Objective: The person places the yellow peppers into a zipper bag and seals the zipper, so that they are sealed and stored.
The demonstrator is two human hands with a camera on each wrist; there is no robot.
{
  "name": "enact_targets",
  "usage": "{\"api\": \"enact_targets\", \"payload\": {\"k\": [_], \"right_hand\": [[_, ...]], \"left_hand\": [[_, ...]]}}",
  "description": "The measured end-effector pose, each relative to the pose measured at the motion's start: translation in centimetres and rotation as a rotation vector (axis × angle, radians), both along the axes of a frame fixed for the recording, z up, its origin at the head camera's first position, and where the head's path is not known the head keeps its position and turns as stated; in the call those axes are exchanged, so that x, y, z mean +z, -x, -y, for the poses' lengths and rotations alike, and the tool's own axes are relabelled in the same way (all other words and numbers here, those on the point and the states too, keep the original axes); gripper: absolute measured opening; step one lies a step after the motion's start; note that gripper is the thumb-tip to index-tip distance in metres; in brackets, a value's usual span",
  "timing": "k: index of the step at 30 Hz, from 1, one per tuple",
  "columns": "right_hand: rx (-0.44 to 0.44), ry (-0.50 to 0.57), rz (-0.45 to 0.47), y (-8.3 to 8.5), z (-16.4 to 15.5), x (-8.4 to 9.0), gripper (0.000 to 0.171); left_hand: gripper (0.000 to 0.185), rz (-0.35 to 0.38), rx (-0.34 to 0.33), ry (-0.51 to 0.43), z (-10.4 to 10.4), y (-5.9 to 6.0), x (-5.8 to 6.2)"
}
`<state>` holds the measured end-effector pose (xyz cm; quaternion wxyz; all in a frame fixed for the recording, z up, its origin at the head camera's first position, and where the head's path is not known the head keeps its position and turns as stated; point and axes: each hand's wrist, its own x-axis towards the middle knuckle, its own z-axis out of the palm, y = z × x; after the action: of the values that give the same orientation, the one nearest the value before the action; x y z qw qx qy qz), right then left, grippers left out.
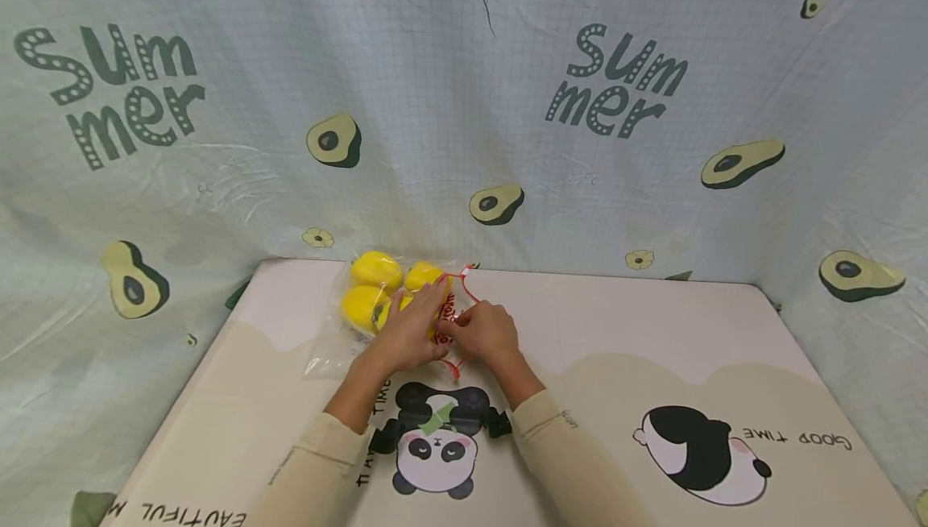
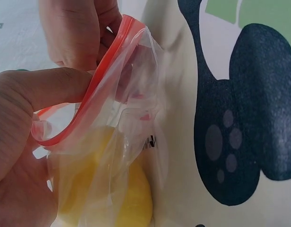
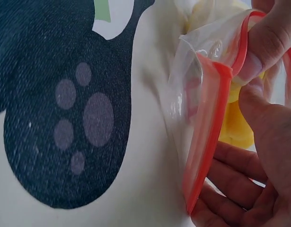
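A clear zip bag [image 1: 329, 350] with a red-edged mouth lies near the back of the table, holding several yellow lemon-shaped fruits [image 1: 375, 269]. My left hand [image 1: 413, 329] lies across the bag and some of the fruits, and its thumb [image 2: 60, 87] hooks over the red edge [image 2: 100, 80] of the mouth. From the right, my right hand [image 1: 486, 334] grips the mouth with curled fingers. In the right wrist view the red edge [image 3: 214, 127] gapes apart, with both thumbs close together at the opening. Part of the fruit is hidden under my left hand.
The table [image 1: 565, 462] has a pale cover printed with pandas and lettering. Behind it and at both sides hangs a light curtain [image 1: 406, 68] printed with avocados. The bag lies close to the table's back edge.
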<state>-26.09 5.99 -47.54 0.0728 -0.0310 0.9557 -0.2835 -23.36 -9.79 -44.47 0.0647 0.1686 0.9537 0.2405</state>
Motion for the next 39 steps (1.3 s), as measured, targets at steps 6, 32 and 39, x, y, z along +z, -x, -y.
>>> {"api": "enact_targets", "payload": {"k": [6, 32, 39], "right_hand": [[-0.037, -0.037, 0.004, -0.1, 0.5, 0.1, 0.056], [-0.253, 0.329, -0.246, 2.1, -1.0, 2.1, 0.032], [-0.321, 0.416, -0.108, 4.6, -1.8, 3.1, 0.041]], "left_hand": [[0.108, -0.002, -0.009, -0.001, 0.1, -0.1, 0.2], [0.101, 0.013, 0.062, -0.012, -1.5, 0.4, 0.3], [0.099, -0.014, 0.049, 0.047, -2.8, 0.7, 0.2]]}}
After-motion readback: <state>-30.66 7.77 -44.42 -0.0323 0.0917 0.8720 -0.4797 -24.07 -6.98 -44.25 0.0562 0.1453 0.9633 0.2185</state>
